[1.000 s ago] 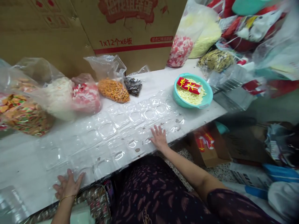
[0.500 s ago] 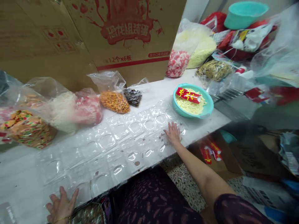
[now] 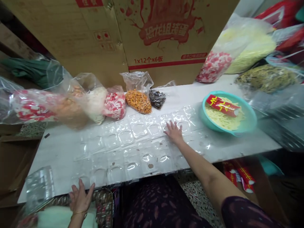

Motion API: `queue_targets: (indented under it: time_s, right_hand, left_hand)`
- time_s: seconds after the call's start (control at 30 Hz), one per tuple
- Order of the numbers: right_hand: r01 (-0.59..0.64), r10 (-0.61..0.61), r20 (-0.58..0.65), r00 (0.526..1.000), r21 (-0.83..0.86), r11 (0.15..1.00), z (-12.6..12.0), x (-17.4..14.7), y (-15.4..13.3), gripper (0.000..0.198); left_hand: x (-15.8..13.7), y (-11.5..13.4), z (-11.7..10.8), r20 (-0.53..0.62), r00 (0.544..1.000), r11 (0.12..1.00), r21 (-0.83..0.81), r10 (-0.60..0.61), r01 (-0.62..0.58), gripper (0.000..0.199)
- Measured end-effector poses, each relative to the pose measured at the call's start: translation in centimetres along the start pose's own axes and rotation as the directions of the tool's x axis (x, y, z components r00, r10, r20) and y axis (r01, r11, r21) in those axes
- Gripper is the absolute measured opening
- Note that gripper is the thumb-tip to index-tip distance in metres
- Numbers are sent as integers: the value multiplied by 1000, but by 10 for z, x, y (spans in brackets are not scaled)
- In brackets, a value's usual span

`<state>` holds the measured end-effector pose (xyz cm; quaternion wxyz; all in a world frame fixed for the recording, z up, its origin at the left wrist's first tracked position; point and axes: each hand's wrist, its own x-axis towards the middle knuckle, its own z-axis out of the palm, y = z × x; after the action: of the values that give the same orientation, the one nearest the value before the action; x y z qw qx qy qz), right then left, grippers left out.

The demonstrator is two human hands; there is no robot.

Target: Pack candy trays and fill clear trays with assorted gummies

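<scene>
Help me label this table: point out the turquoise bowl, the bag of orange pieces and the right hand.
Turquoise bowl (image 3: 249,116), head view: inner wall, right side.
Bag of orange pieces (image 3: 138,100), head view: middle of the filled part.
Right hand (image 3: 175,133), head view: back of the hand.

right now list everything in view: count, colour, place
carton: one, brown, behind table
table: one, white, centre
trays: many, clear, on table
bowl: one, turquoise, table's right
shreds: one heap, yellow, in bowl
packet: one, red, on shreds
pouch: one, orange, back middle
small bag: one, black, beside pouch
speckled bags: three, red-white, two left, one right
other bags: four, white, tan, yellow, olive, at back
bundle: one, green, back left
loose packets: several, red, below right
clutter: blurred, uncounted, far right
left hand: one, table's front edge
right hand: one, over trays
</scene>
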<state>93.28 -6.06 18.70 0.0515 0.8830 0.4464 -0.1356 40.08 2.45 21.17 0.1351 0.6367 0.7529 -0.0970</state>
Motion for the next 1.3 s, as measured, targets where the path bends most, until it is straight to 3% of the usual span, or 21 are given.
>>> queue_targets:
  time_s: [0.1,0.27,0.33,0.4,0.53,0.67,0.73,0.8,0.9,0.97,1.03,1.13,1.2,1.3]
  right_hand:
    - [141,-142,-10,990,-44,989,8,4,-29,61]
    - [160,-161,-14,987,-66,985,14,1,-43,63]
    - [218,-220,-35,975,-62,974,11,1,-63,64]
    - [352,-354,-64,933,-51,935,7,3,-97,64]
    - [587,-587,-86,805,-28,809,6,6,-177,64]
    - [569,-568,33,822,-8,823,11,8,-214,64]
    - [569,-568,24,822,-13,822,11,8,-227,65]
    - [619,-619,-2,786,-6,786,10,6,-251,66]
    - [726,-727,23,686,31,687,8,-2,-307,65]
    - [768,-769,100,631,61,638,8,-8,-344,65]
    - [770,-774,148,615,101,631,7,-15,-367,64]
    - [712,-746,56,664,260,653,3,-27,-356,60]
    - [632,-692,-5,722,413,656,-1,-38,-322,48]
    - [487,-575,22,818,505,712,-7,-62,-250,32]
  left_hand:
    - [-3,-5,6,10,1000,1000,-23,-2,2,83]
    - [0,-24,11,7,1000,999,-33,20,-20,83]
    - [0,-33,14,-10,1000,999,-45,27,-27,82]
    - [0,-39,17,-24,999,998,-61,24,-25,82]
    - [-5,-48,18,-34,999,996,-92,14,-17,82]
    - [-14,-70,17,-72,997,990,-139,-39,29,79]
    - [-19,-84,17,-88,993,984,-167,-83,68,77]
    - [-22,-94,18,-86,989,977,-187,-118,100,77]
    - [-21,-96,18,-85,989,971,-218,-121,100,77]
    - [-17,-91,17,-107,992,969,-246,-64,36,77]
    - [-12,-85,15,-141,990,958,-281,8,-48,77]
    - [-4,-81,12,-168,984,928,-356,56,-114,77]
    - [4,-79,11,-139,990,898,-432,23,-81,76]
    - [22,-68,6,2,999,837,-546,-40,34,66]
